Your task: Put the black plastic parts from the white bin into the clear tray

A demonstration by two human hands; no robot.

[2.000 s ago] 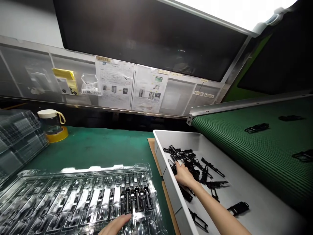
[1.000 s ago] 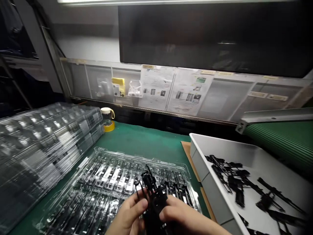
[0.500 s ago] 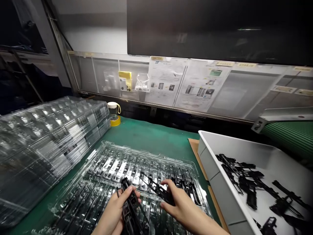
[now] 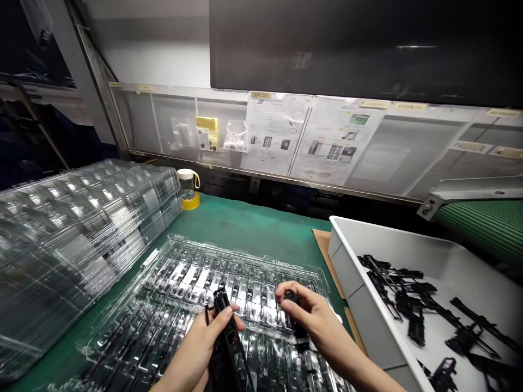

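Note:
My left hand (image 4: 196,351) grips a bundle of black plastic frame parts (image 4: 225,340) that stands up over the near edge of a clear blister tray (image 4: 188,272). My right hand (image 4: 312,321) holds a single black part (image 4: 292,310) and presses it down onto the right side of that tray, where a few black parts sit in slots. The tray lies on the green mat (image 4: 245,226) in front of me.
A white bin (image 4: 368,239) with several loose black parts (image 4: 408,302) stands at the right. A tall stack of clear trays (image 4: 77,234) fills the left. A small jar on a yellow tape roll (image 4: 188,190) stands at the back. A green conveyor belt (image 4: 482,223) runs at far right.
My right hand took parts from the bin and brought them over the tray. My left hand took the bundle; the right pulled one part away and lowered it onto the tray.

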